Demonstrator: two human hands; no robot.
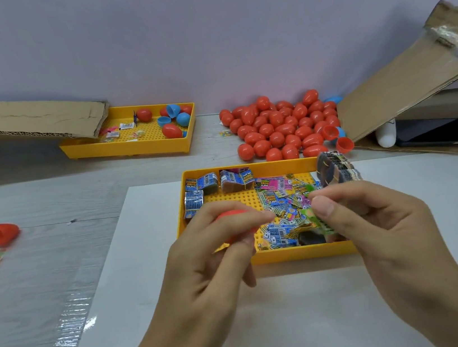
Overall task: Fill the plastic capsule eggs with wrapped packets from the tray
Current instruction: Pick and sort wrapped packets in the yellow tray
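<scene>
Left hand (203,253) grips red egg (236,225), right hand (375,220) pinches green packet (315,217) over yellow tray (300,251)

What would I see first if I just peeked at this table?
Probably the big pile of red capsule eggs heaped at the back right by the wall. Next, right in the middle, two hands over the near yellow tray of colourful wrapped packets: the left hand holds a red egg half, and the right hand pinches a green packet beside it.
</scene>
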